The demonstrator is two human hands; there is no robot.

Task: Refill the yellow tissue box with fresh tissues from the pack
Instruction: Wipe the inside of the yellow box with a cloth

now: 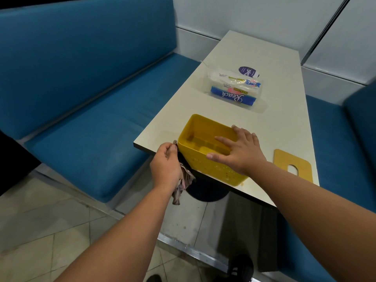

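Observation:
The yellow tissue box (195, 129) stands open and empty at the near left corner of the white table (264, 64), overhanging its edge a little. My right hand (238, 148) grips the box's near right rim, fingers reaching inside. My left hand (166, 165) is closed on a crumpled brownish cloth (183, 186), pressed against the box's left outer side. The tissue pack (234, 90), clear plastic with blue "Reach" lettering, lies farther back on the table. The box's yellow lid (293, 164), with an oval slot, lies flat to the right of the box.
A round dark-blue sticker (248, 72) sits behind the pack. Blue padded benches (91, 119) flank the table on both sides. The black table base (205, 192) is below the near edge. Tiled floor lies at lower left.

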